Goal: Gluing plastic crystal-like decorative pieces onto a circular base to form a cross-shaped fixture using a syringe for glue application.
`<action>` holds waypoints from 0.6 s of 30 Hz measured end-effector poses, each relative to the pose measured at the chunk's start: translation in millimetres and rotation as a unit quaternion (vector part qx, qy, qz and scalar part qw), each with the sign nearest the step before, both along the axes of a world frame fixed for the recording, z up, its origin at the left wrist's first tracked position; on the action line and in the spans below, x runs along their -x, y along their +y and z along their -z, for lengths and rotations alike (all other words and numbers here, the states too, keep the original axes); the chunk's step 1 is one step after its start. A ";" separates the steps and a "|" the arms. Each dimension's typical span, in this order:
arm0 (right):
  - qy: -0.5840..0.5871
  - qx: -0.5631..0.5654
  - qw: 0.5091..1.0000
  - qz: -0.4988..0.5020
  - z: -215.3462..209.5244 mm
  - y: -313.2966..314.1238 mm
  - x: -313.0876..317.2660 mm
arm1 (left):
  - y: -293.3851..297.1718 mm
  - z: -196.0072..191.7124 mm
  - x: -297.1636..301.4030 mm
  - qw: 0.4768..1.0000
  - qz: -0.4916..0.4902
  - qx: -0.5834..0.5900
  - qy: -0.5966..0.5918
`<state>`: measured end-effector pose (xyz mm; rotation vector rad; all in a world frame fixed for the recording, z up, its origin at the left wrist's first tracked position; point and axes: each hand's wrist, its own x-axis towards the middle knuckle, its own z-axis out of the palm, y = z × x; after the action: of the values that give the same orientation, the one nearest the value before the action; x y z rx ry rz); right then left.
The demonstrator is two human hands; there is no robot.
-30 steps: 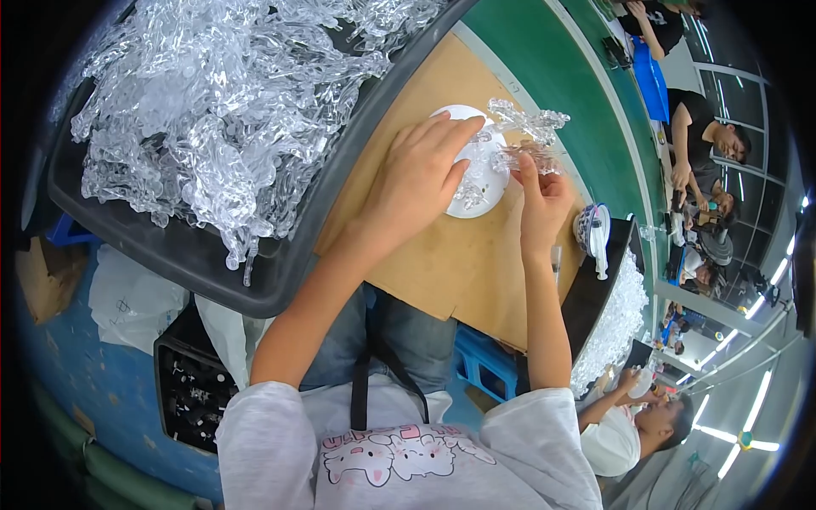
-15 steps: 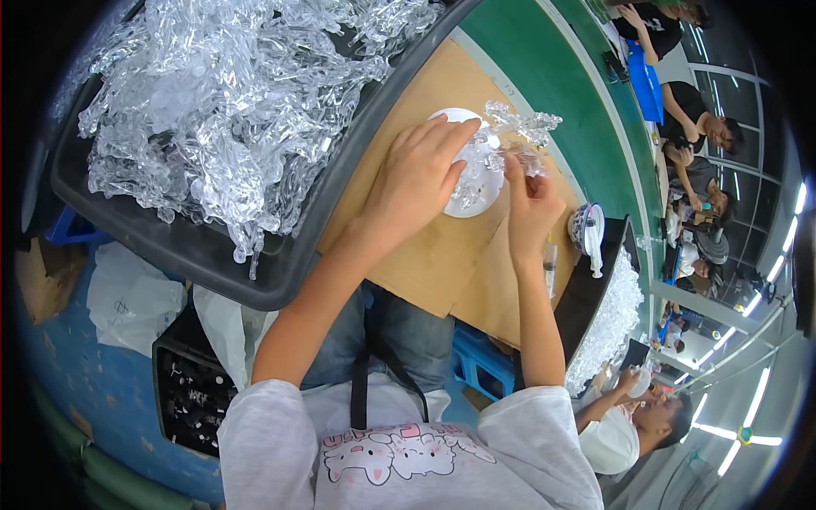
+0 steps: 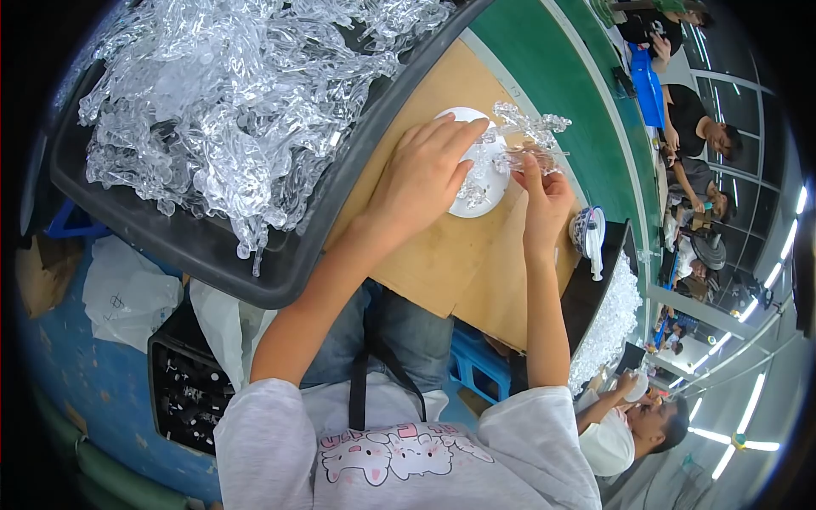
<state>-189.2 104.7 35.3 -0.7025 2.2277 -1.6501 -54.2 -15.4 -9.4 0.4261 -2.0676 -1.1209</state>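
Observation:
My right hand point(image 3: 546, 200) pinches a clear plastic piece point(image 3: 534, 127) with knobbly branches, held above the right side of a round white plate point(image 3: 466, 206). My left hand point(image 3: 429, 174) reaches over the plate's left edge, thumb and forefinger apart around the near end of the clear plastic; the other fingertips are hidden. Small clear bits point(image 3: 474, 194) lie on the plate. Under it is a brown cardboard sheet point(image 3: 425, 263).
A large black tub point(image 3: 285, 276) heaped with clear plastic pieces point(image 3: 212, 110) stands at the left. On the right are a patterned bowl point(image 3: 586, 229) and a black bin with clear bits point(image 3: 610, 323). A green work surface point(image 3: 595, 144) lies beyond. A black crate point(image 3: 191, 399) is below left.
My right hand has moved a little to the right with the clear plastic piece, which has turned slightly. My left hand has shifted slightly right over the plate.

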 end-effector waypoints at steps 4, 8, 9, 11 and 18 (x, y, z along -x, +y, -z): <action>0.146 -0.106 0.983 -0.025 -5.4 -1.3 -10.6 | -0.6 -0.9 -0.4 1.000 0.000 0.001 -0.008; 0.236 -0.148 0.959 -0.053 -14.9 -6.5 -23.2 | -1.6 -0.8 -1.2 1.000 0.003 0.002 -0.005; 0.236 -0.146 0.959 -0.054 -13.1 -7.5 -26.8 | -1.5 -0.2 -1.2 1.000 0.001 0.003 -0.007; 0.265 -0.209 0.941 0.002 -9.2 -6.3 -32.7 | -0.3 -2.4 0.7 1.000 0.000 0.003 -0.005; 0.247 -0.121 0.961 -0.032 6.9 6.3 -14.6 | -0.6 -1.8 -0.4 0.999 -0.019 0.028 0.027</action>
<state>-174.7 111.0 28.4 -1.2082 2.6434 -1.2347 -53.9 -16.0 -7.6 0.4020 -2.0304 -1.0378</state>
